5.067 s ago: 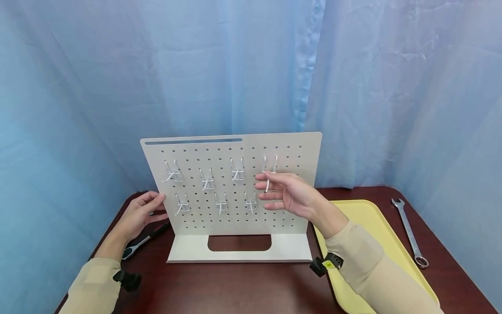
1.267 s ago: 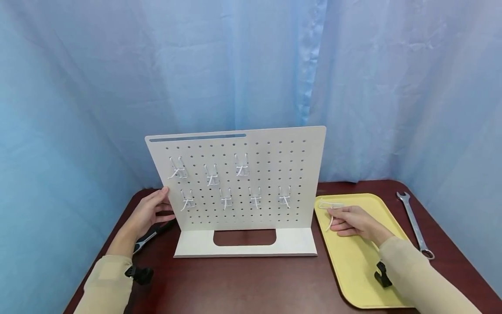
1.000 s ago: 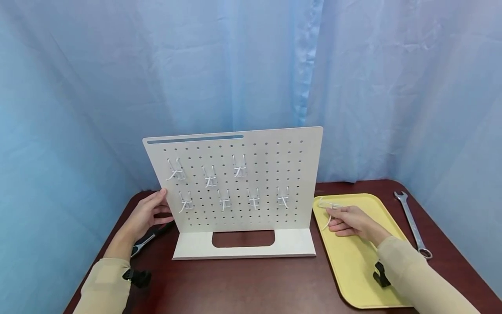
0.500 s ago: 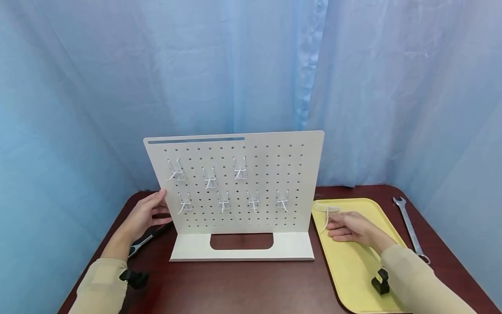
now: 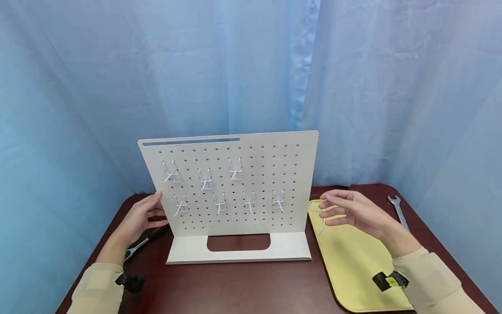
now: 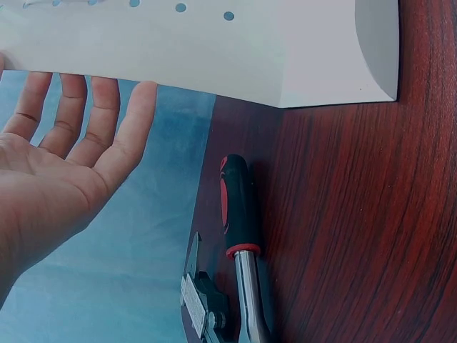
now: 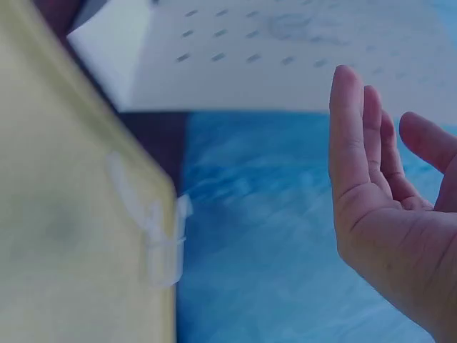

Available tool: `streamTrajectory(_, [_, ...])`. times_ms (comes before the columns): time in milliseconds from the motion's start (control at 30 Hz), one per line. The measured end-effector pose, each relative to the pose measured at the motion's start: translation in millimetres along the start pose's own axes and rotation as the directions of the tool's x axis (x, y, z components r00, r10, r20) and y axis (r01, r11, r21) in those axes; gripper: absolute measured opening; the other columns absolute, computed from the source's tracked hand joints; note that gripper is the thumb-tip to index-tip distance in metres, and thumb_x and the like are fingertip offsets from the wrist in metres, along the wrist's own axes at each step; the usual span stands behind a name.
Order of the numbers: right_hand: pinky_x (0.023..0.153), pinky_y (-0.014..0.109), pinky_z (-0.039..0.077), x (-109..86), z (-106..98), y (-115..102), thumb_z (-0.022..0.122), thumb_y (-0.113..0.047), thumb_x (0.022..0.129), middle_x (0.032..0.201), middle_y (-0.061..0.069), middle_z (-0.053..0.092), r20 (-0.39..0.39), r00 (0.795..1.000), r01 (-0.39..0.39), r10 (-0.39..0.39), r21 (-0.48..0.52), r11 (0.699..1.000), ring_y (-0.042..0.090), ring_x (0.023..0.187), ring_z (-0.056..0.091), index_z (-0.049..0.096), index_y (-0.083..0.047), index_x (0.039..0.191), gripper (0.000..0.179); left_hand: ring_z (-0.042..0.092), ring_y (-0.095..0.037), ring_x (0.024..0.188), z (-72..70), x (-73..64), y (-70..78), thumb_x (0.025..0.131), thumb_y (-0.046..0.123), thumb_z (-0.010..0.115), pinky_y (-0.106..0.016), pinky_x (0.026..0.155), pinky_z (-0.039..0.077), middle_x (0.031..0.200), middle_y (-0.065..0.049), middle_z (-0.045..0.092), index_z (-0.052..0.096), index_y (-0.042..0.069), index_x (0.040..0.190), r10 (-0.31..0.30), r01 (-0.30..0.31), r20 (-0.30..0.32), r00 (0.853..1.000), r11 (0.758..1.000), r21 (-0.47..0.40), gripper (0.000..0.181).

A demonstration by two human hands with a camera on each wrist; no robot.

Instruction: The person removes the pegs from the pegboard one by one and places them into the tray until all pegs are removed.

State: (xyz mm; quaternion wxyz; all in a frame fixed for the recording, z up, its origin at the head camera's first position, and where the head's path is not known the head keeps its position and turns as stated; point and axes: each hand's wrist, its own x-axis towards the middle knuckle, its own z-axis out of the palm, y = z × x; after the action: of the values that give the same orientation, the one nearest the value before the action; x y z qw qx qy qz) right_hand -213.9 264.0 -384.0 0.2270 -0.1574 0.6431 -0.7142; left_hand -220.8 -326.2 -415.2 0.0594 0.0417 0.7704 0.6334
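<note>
A white pegboard (image 5: 270,183) stands upright on its base, with several white wire hooks (image 5: 235,174) fixed in two uneven rows. At its left edge my left hand (image 5: 137,220) holds the board, thumb at the front and fingers reaching to the edge from behind in the left wrist view. My right hand (image 5: 354,213) hovers over the far end of the yellow tray (image 5: 364,266), fingers spread and nothing held. Below its fingertips a loose white hook (image 5: 322,225) lies in the tray's far left corner, partly covered by the hand in the head view.
A combination wrench (image 5: 398,210) lies right of the tray, partly behind my right arm. Left of the board lie a tool with a black and red handle (image 6: 240,204) and a metal shaft, and a dark tool with a metal blade (image 6: 203,307). Blue curtains (image 5: 235,65) surround the dark wooden table (image 5: 235,285).
My right hand brought the hook from the board's upper right down to the tray, let it go and rose off it. My left hand stays at the board's left edge.
</note>
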Motion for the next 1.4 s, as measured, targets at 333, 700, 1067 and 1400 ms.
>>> streamTrajectory(333, [0.095, 0.053, 0.054, 3.1, 52.6, -51.9, 0.046, -0.012, 0.110, 0.130, 0.014, 0.064, 0.088, 0.992, 0.090, -0.087, -0.028, 0.996, 0.033, 0.114, 0.067, 0.038, 0.005, 0.149, 0.044, 0.067, -0.026, 0.101, 3.0, 2.7, -2.4, 0.107, 0.051, 0.044, -0.049, 0.088, 0.058, 0.114, -0.012, 0.062, 0.051, 0.001, 0.134, -0.006, 0.006, -0.003, 1.000, 1.000, 0.008, 0.057])
streamTrajectory(700, [0.104, 0.054, 0.047, 45.0, 96.2, -67.1, 0.048, -0.020, 0.110, 0.156, 0.028, 0.036, 0.159, 0.985, 0.053, -0.066, 0.084, 0.995, 0.037, 0.130, 0.055, 0.025, 0.005, 0.156, 0.057, 0.066, -0.025, 0.101, 4.5, 1.7, -4.9, 0.107, 0.051, 0.044, -0.045, 0.087, 0.059, 0.115, -0.013, 0.061, 0.052, 0.002, 0.134, -0.006, 0.006, -0.007, 1.000, 1.000, 0.006, 0.056])
streamTrajectory(1067, [0.102, 0.052, 0.049, 97.8, 144.7, -53.6, 0.046, -0.029, 0.111, 0.154, 0.027, 0.041, 0.217, 0.976, -0.085, 0.036, 0.218, 0.972, 0.040, 0.129, 0.056, 0.035, 0.006, 0.151, 0.054, 0.066, -0.025, 0.100, 3.1, 0.3, -6.0, 0.107, 0.050, 0.044, -0.045, 0.086, 0.060, 0.113, -0.011, 0.062, 0.054, 0.003, 0.131, -0.005, 0.005, -0.005, 1.000, 1.000, -0.003, 0.053])
streamTrajectory(1400, [0.097, 0.053, 0.052, 122.2, 171.2, -52.9, 0.048, -0.030, 0.110, 0.151, 0.027, 0.044, 0.223, 0.973, -0.114, 0.061, 0.237, 0.965, 0.042, 0.130, 0.054, 0.041, 0.008, 0.143, 0.051, 0.067, -0.024, 0.098, -0.6, 2.9, -2.9, 0.108, 0.049, 0.044, -0.045, 0.085, 0.060, 0.110, -0.009, 0.063, 0.057, 0.007, 0.127, 0.017, -0.017, -0.001, 1.000, 1.000, -0.013, 0.048])
